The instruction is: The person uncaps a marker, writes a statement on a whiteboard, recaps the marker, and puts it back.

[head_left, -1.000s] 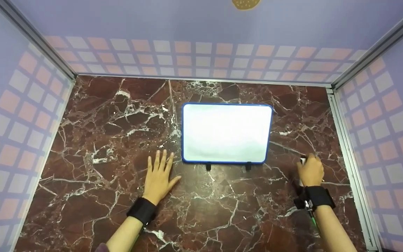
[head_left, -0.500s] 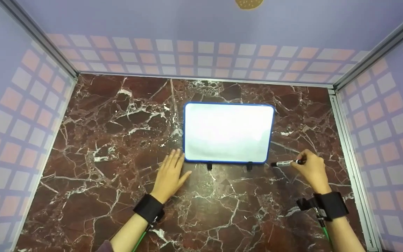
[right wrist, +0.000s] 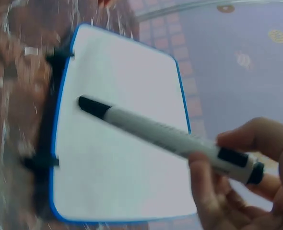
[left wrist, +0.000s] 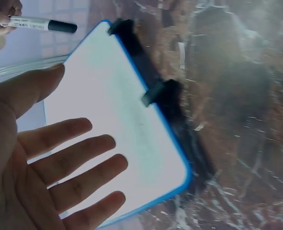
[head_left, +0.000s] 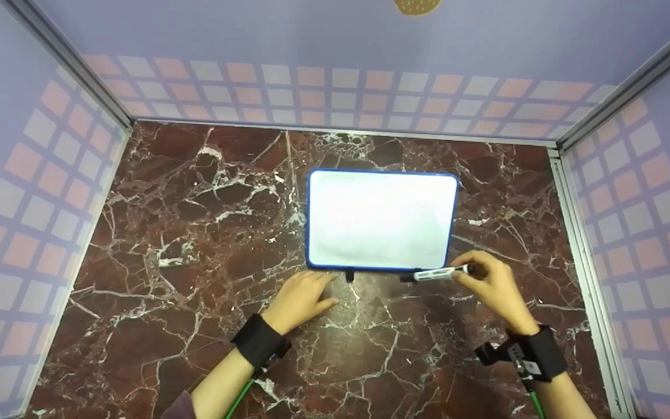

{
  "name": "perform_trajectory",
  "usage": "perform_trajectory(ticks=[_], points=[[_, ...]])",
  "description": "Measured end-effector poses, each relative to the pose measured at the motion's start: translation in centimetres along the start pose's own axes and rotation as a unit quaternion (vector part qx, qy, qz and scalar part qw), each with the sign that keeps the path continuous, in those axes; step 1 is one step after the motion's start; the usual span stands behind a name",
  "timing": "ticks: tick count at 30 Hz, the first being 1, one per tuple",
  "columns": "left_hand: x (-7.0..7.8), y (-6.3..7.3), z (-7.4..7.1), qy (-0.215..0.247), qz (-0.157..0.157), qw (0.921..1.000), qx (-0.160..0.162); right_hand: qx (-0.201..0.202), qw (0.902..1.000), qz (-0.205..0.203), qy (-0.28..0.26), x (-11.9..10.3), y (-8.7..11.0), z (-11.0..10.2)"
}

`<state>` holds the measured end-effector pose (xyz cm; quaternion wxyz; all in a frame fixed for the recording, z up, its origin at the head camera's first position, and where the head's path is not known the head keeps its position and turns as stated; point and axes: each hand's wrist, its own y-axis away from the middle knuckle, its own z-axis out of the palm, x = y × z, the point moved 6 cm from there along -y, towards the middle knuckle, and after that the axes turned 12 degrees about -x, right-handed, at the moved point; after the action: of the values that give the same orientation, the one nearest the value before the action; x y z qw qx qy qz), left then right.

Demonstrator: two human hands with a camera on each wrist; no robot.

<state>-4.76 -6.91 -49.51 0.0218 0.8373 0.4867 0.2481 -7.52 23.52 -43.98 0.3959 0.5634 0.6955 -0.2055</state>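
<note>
A whiteboard with a blue frame stands on two small black feet, its white face blank. My right hand pinches a white marker near its back end. The marker's black cap is on and points left, across the board's lower right corner in the head view. My left hand is just below the board's lower left corner, holding nothing. In the left wrist view its fingers are extended and spread in front of the board.
The board rests on a dark red marbled tabletop. Purple walls with pink and white checks enclose the back and both sides. Metal rails run along the table's edges.
My right hand has lifted the marker, turned it sideways and carried it left to the board's lower right. My left hand has shifted right, towards the board's lower left corner.
</note>
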Motion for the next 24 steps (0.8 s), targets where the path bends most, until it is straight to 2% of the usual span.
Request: perform_trajectory(ticks=[6, 11, 15, 20, 24], points=[[1.4, -0.7, -1.4, 0.007, 0.021, 0.9997, -0.01, -0.019, 0.9932, -0.044, -0.106, -0.8, -0.4, 2.1], [2.6, -1.5, -2.3, 0.017, 0.036, 0.9992, 0.0, -0.04, 0.9848, -0.066, -0.156, -1.4, -0.8, 3.4], [3.2, -1.8, -3.0, 0.008, 0.04, 0.9985, 0.037, -0.057, 0.9795, -0.07, -0.18, -1.7, -1.0, 4.1], [3.3, -1.7, -3.8, -0.001, 0.023, 0.9954, 0.093, -0.07, 0.9719, -0.087, -0.207, -1.9, -1.1, 4.5], [3.4, -1.5, -4.1, -0.007, 0.017, 0.9923, 0.123, -0.085, 0.9654, -0.096, -0.227, -2.1, -1.1, 4.9]])
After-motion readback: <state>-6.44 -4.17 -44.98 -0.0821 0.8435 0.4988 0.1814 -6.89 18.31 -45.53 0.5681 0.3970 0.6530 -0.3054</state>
